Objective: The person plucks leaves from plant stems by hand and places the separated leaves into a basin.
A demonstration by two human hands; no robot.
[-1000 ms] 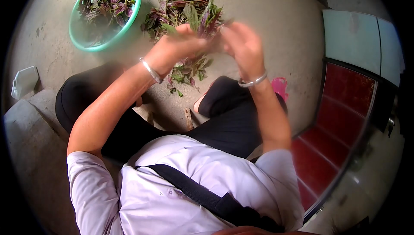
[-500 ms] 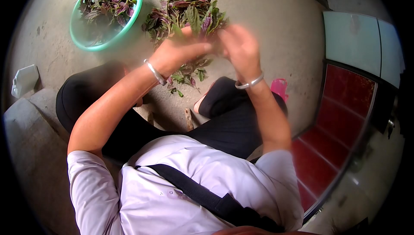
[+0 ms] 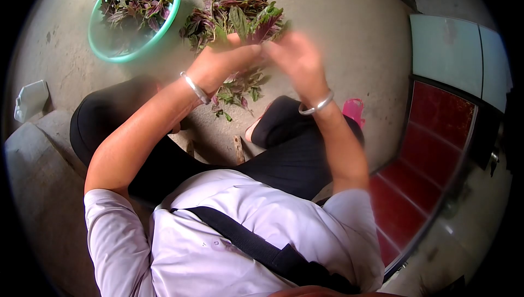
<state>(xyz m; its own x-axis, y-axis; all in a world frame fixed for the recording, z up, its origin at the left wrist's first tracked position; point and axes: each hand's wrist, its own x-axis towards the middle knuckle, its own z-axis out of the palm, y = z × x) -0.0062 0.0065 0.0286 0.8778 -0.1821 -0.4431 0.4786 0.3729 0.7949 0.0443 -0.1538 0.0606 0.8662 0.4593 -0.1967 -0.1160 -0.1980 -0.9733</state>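
My left hand (image 3: 226,61) is closed round an amaranth sprig (image 3: 252,25), whose green and purple leaves stand up past the fingers. Thumb and fingers of my right hand (image 3: 299,61) come together at the sprig beside my left thumb; blur hides exactly where they pinch. Just beyond both hands, a heap of amaranth (image 3: 234,0) lies on the floor. Nearer to me, loose leaves (image 3: 240,91) are scattered below my wrists. Up at the left stands a mint-green basin (image 3: 176,10) with more amaranth leaves (image 3: 139,5) in it.
My bent knees frame the concrete floor (image 3: 344,19). A pink plastic item (image 3: 353,110) lies by my right knee. A whitish container (image 3: 31,100) stands at far left. Red tiles (image 3: 436,122) and pale cabinet panels (image 3: 447,43) border the right side.
Both hands have shifted slightly at the sprig, the right one a little to the left and closer to my left thumb. The sprig's leaves have turned a bit. The basin's leaves look unchanged.
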